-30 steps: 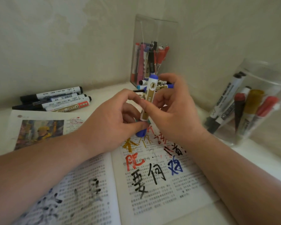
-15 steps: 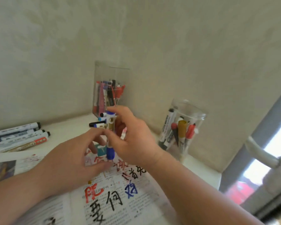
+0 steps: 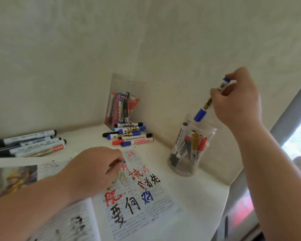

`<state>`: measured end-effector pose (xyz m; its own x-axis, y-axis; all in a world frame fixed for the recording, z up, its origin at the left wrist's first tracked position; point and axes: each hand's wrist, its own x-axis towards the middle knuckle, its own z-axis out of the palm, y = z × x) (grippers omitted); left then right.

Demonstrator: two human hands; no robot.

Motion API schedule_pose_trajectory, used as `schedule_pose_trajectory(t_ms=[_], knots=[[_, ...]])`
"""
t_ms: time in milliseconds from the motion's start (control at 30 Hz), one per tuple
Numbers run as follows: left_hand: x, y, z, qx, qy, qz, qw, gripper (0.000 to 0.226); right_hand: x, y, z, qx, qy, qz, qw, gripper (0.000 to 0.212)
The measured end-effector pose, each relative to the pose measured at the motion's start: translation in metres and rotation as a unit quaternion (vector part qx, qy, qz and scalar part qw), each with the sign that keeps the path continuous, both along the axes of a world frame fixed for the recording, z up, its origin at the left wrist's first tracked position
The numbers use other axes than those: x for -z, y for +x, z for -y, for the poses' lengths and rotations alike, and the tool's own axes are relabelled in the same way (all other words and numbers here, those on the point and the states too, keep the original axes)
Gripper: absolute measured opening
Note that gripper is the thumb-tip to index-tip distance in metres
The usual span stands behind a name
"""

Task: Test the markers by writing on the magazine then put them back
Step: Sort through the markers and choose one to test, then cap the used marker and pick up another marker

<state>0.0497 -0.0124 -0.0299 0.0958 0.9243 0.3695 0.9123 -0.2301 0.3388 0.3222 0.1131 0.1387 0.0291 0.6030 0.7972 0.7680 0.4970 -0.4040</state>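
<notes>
Open magazine (image 3: 156, 211) at the desk's (image 3: 202, 192) front edge: handwritten black characters 要, 何, 首先 readable; print and labels on markers (image 3: 137, 141) too blurred.

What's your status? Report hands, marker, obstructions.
Right hand pinches blue marker, cap down, at clear cup mouth. Left hand rests on magazine, fingers curled, grip unclear. Other markers already stand in cup.

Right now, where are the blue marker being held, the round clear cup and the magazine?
blue marker (image 3: 200, 114): head view, on its blue cap.
round clear cup (image 3: 184, 170): head view, on its bare lower wall.
magazine (image 3: 160, 211): head view, on the right page's printed text.
</notes>
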Motion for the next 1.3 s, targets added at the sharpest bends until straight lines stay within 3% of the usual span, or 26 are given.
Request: schedule_pose_trajectory(t_ms=[100,167,233,300,400,467,533,567,633,700,767,867,1000,1167,1300], knots=[[-0.001,0.001,0.001,-0.007,-0.014,-0.007,1.000,0.011,0.007,0.004,-0.005,0.031,-0.042,0.035,0.998,0.022],[-0.001,0.002,0.002,-0.009,-0.018,-0.009,1.000,0.013,0.009,0.002,-0.011,0.067,-0.115,0.121,0.984,0.013],[-0.001,0.004,0.003,-0.011,-0.022,-0.011,1.000,0.014,0.014,-0.001,-0.016,0.084,-0.204,0.199,0.955,0.037],[-0.002,0.005,0.004,-0.010,-0.022,-0.010,1.000,0.015,0.019,-0.006,-0.015,0.096,-0.217,0.219,0.947,0.046],[-0.002,0.004,0.003,-0.011,-0.024,-0.008,1.000,0.014,0.030,-0.015,-0.011,0.088,-0.086,0.160,0.979,0.034],[-0.001,0.004,0.002,-0.013,-0.027,-0.010,1.000,0.014,0.041,-0.032,0.003,-0.006,0.057,0.110,0.992,0.021],[0.000,0.004,0.001,-0.017,-0.026,-0.014,0.999,0.014,0.056,-0.055,0.013,-0.121,0.130,0.150,0.973,0.015],[0.000,0.004,0.000,-0.021,-0.028,-0.014,0.999,0.014,0.065,-0.069,0.015,-0.168,0.097,0.200,0.960,0.012],[0.000,0.004,-0.001,-0.025,-0.033,-0.012,0.999,0.014,0.085,-0.097,0.013,-0.197,-0.068,0.317,0.925,0.016],[0.001,0.003,-0.002,-0.028,-0.031,-0.012,0.999,0.014,0.105,-0.121,0.001,-0.175,-0.208,0.384,0.883,0.032],[0.003,0.002,-0.003,-0.027,-0.024,-0.009,0.999,0.015,0.121,-0.135,-0.016,-0.148,-0.259,0.425,0.855,0.046],[0.005,0.001,-0.005,-0.025,-0.015,-0.005,1.000,0.015,0.133,-0.143,-0.035,-0.115,-0.259,0.458,0.843,0.035],[0.008,-0.001,-0.009,-0.019,0.002,0.006,1.000,0.015,0.141,-0.146,-0.044,-0.118,-0.247,0.443,0.854,0.024],[0.009,-0.003,-0.012,-0.021,0.008,0.021,1.000,0.013,0.146,-0.135,-0.045,-0.168,-0.207,0.418,0.868,0.018],[0.012,-0.003,-0.013,-0.032,0.010,0.018,0.999,0.018,0.148,-0.133,-0.036,-0.224,-0.204,0.415,0.858,0.017]])
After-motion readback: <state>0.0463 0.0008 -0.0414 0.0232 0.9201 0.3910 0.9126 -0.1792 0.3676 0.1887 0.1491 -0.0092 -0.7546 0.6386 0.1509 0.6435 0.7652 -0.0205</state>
